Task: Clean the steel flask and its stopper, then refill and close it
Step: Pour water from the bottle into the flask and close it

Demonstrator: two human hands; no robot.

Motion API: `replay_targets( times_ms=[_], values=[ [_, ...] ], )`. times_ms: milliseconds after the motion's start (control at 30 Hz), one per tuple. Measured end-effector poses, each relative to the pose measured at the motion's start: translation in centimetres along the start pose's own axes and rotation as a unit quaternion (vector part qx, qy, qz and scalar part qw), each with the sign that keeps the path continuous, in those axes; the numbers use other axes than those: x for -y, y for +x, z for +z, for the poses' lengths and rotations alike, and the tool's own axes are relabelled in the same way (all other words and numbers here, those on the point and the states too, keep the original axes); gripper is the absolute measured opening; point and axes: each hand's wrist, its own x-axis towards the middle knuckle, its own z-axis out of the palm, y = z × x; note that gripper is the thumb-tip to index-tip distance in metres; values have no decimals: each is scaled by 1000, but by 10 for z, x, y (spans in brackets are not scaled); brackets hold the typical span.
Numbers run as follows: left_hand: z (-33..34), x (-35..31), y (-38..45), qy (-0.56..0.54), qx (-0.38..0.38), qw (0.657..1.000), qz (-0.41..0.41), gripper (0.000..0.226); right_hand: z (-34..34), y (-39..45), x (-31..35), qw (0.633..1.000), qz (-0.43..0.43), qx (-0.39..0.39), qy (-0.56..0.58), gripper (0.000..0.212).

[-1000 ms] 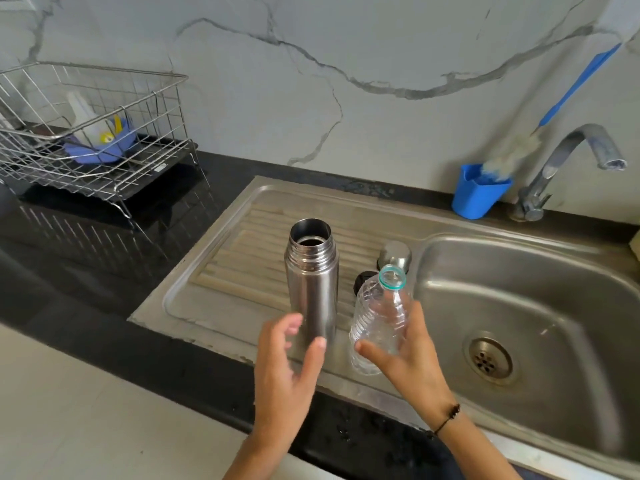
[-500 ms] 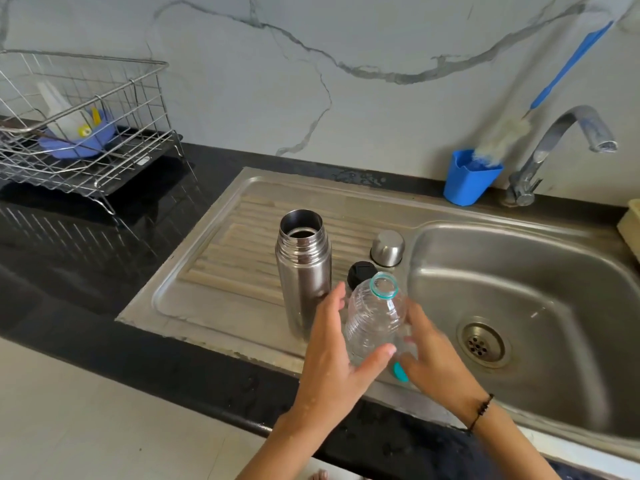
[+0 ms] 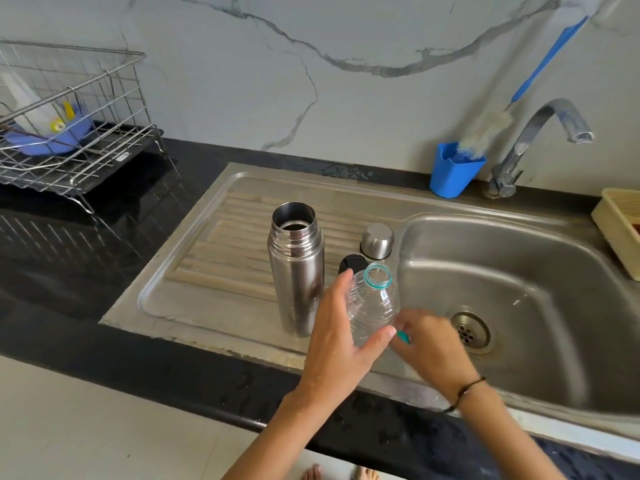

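Note:
The steel flask (image 3: 296, 268) stands upright and uncapped on the sink's drainboard (image 3: 221, 258). Its black stopper (image 3: 352, 263) and steel cup lid (image 3: 377, 240) rest just behind and to the right of it. A clear plastic bottle (image 3: 372, 303) with a teal neck ring is uncapped and stands right of the flask. My left hand (image 3: 336, 341) grips this bottle from the left. My right hand (image 3: 429, 344) is close on the bottle's right, near its base, and pinches a small teal cap (image 3: 402, 337), mostly hidden by the fingers.
The sink basin with its drain (image 3: 471, 332) lies to the right, under the tap (image 3: 540, 133). A blue cup (image 3: 453, 171) holding a long brush stands behind the sink. A wire dish rack (image 3: 69, 133) sits far left, a beige basket (image 3: 620, 230) at the right edge.
My left hand moved from in front of the flask onto the plastic bottle. My right hand let go of the bottle and now holds the teal cap low beside it.

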Motion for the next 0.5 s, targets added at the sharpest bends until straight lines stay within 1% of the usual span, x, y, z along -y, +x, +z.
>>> replay_targets(
  times_ms=[67,100,167,200,267,333,400,500],
  values=[
    [-1,-2,0,-9,0,1000,3,81,-43,6,8,992,-8,-63,106,11],
    [-1,-3,1,-12,0,1000,6,82,-66,8,14,981,-23,-72,178,11],
    [-1,-5,3,-16,6,1000,11,84,-103,7,32,949,-90,-35,302,17],
    [-1,-6,4,-18,11,1000,14,83,-116,5,40,940,-133,-10,315,20],
    [-1,-7,5,-24,15,999,21,75,-127,4,52,942,-209,16,262,24],
    [-3,-7,6,-31,12,999,27,67,-128,6,59,949,-269,5,164,26],
    [-5,-6,8,-36,10,999,31,67,-127,11,62,943,-320,-8,90,28],
    [-6,-7,9,-25,15,999,43,71,-128,17,66,930,-366,-12,22,22]
  ],
)
